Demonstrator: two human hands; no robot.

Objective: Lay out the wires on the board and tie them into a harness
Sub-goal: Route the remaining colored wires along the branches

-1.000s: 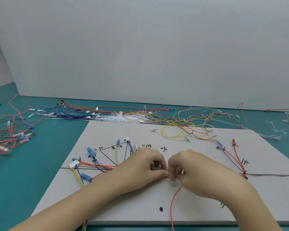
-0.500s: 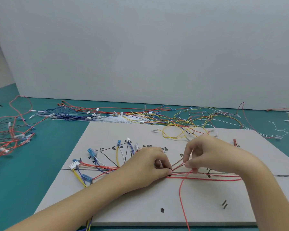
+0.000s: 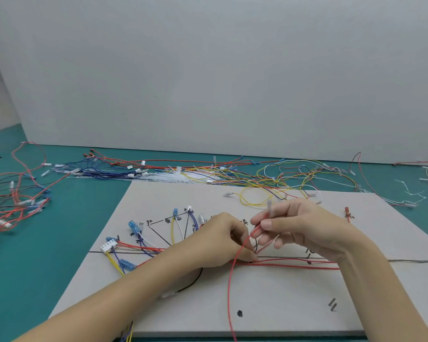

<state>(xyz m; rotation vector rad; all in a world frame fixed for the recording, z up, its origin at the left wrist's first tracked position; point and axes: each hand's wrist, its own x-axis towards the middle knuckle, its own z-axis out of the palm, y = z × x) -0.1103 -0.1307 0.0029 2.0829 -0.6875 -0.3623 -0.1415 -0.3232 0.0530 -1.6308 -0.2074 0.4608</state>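
2 hands meet near the middle of the grey board [image 3: 269, 304], which lies flat on your teal table [image 3: 47, 255]. Your left hand [image 3: 223, 240] is curled, its thumb and fingertips pinching the bundle of red wires [image 3: 294, 264] down against the board where the drawn black trunk line [image 3: 134, 253] runs. Your right hand [image 3: 304, 228] is raised just above the board, pinching 1 red wire [image 3: 230, 287] between thumb and forefinger, with a clear terminal sleeve [image 3: 269, 206] sticking up past the fingers. That wire drops from the pinch, crosses the bundle beside your left thumb, and runs off the near edge of the board.

To the left of your left hand, laid-out wires fan along the drawn branches: a white multi-pin connector [image 3: 108, 245] with red and yellow leads, several blue insulated terminals [image 3: 132, 225], and yellow, white and blue wires. Handwritten black characters mark the branch ends; they are too small and blurred to read. A black wire [image 3: 193, 282] with a clear terminal shows below your left wrist. A red terminal [image 3: 347, 210] lies near the board's right edge beside more handwriting.

Beyond the board, loose wires of many colours [image 3: 232, 174] sprawl across the table, with a tangle of red ones [image 3: 15, 201] at the far left and white cable ties [image 3: 415, 193] at the right.
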